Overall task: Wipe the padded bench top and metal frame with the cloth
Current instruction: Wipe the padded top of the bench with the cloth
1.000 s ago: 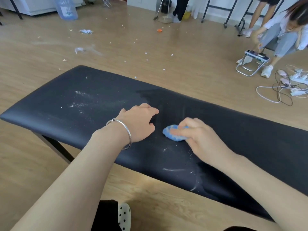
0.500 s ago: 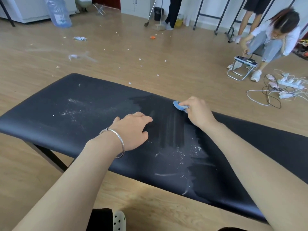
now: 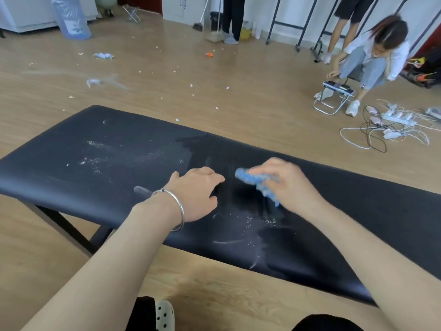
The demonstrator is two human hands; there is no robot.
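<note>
The black padded bench top (image 3: 100, 168) runs from the left to the lower right, dusted with white powder at its left and near its front edge. My right hand (image 3: 288, 185), blurred by motion, presses a blue cloth (image 3: 253, 180) onto the padding at the middle. My left hand (image 3: 198, 192), a silver bangle on its wrist, rests flat on the top just left of the cloth, fingers spread, holding nothing. A black metal leg (image 3: 69, 229) of the frame shows under the left front edge.
A person (image 3: 372, 56) crouches by a small folding stool (image 3: 334, 96) at the far right, beside cables and power strips (image 3: 391, 125) on the wooden floor. Paper scraps litter the floor behind the bench. My shoe (image 3: 164, 315) is below the front edge.
My right hand swept the cloth from the bench's middle out to its far edge, then back toward me to the middle. The left hand stayed flat in place.
</note>
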